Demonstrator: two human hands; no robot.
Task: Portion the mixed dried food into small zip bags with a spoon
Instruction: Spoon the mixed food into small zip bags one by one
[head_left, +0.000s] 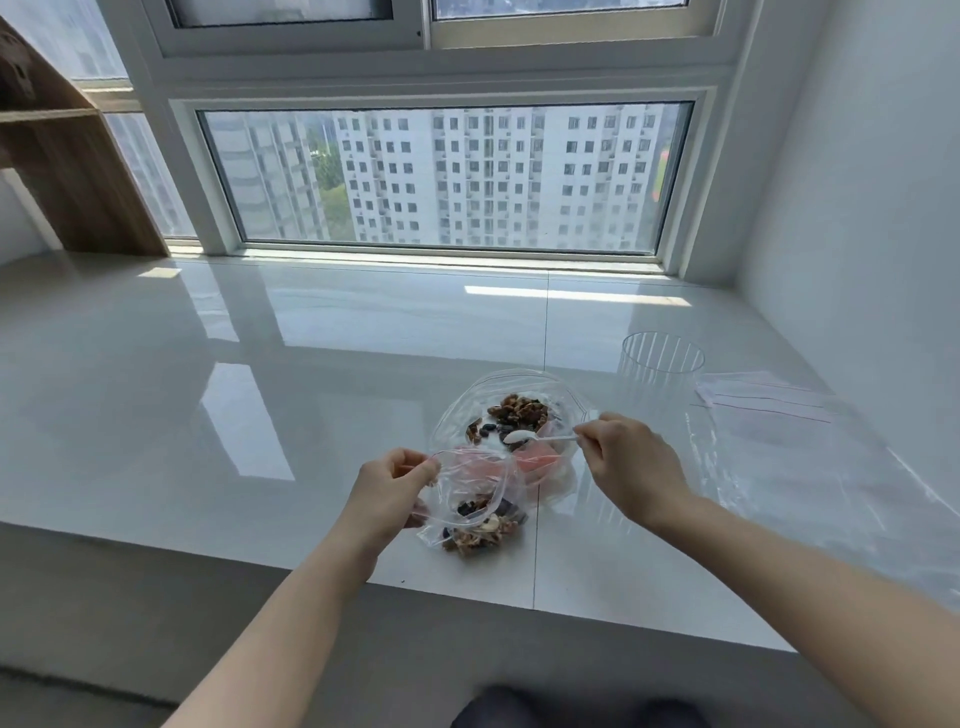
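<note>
A small clear zip bag (470, 499) lies near the front edge of the white sill, with brown and dark dried pieces (480, 535) in its bottom. My left hand (387, 493) pinches its rim and holds the mouth open. Just behind it, a larger clear bag (511, 410) lies open with a heap of mixed dried food (519, 410) inside. My right hand (631, 467) pinches the handle of a white plastic spoon (522, 436). Its bowl hovers over the larger bag and looks empty.
A ribbed clear plastic cup (662, 374) stands to the right of the bags. Flat unused zip bags (763, 402) with red lines lie at the far right, near the wall. A wooden shelf (67, 156) stands at the back left.
</note>
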